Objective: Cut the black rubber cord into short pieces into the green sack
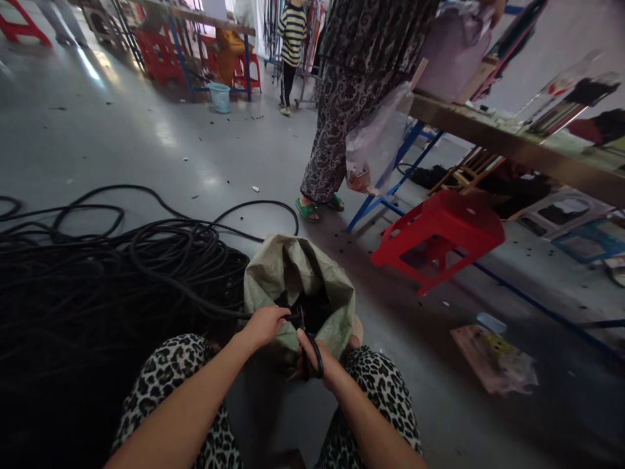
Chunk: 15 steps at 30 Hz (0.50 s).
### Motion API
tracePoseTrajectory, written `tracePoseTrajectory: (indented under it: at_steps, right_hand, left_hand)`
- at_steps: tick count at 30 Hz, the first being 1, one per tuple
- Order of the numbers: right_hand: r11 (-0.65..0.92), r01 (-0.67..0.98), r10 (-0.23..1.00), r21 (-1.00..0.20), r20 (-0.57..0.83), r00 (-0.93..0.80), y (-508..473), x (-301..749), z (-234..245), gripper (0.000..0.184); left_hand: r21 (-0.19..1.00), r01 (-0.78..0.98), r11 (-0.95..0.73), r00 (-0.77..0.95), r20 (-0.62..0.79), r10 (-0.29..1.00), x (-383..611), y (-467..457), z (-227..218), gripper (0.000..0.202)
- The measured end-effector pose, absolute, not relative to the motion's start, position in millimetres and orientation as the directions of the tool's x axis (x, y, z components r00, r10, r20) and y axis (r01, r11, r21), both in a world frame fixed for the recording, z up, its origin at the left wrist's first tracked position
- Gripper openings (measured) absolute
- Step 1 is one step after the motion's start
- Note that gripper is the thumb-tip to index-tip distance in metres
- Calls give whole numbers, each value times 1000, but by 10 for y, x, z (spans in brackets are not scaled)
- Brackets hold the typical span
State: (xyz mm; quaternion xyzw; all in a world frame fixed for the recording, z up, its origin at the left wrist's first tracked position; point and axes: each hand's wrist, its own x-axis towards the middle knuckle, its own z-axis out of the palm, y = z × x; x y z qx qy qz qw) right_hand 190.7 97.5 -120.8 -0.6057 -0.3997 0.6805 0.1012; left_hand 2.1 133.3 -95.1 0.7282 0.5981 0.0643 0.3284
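Observation:
Between my knees stands an open woven sack (pixel 303 251), pale green, with dark pieces inside it. My left hand (pixel 265 326) is closed around a black cord (pixel 222 311) near its end, over the sack's mouth. In my right hand (pixel 319 361) is a pair of scissors (pixel 313 352) with black handles, its blades pointing up beside the cord's end. Whether the blades touch the cord I cannot tell. From my left hand the cord runs back to a big tangled heap of black cord (pixel 166 251) on the floor at my left.
A red plastic stool (pixel 444 231) lies tipped by a workbench (pixel 488 130) at the right. Ahead stands a person (pixel 329 130) in patterned clothes and green sandals. A plastic bag (pixel 378 146) hangs from the bench. Farther off are a child (pixel 291 39) and a blue basket (pixel 219 98).

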Motion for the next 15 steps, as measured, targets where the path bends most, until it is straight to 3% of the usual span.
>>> tracePoseTrajectory:
  at_steps: [7, 15]
  right_hand:
    - [-701, 351, 604, -621, -779, -171, 974, 1838, -1076, 52]
    - [-670, 365, 627, -646, -756, -188, 963, 1868, -1083, 55]
  left_hand:
    - [548, 835, -49, 252, -302, 919, 39, 1343, -978, 36]
    - [573, 818, -36, 254, -304, 918, 45, 1362, -960, 35]
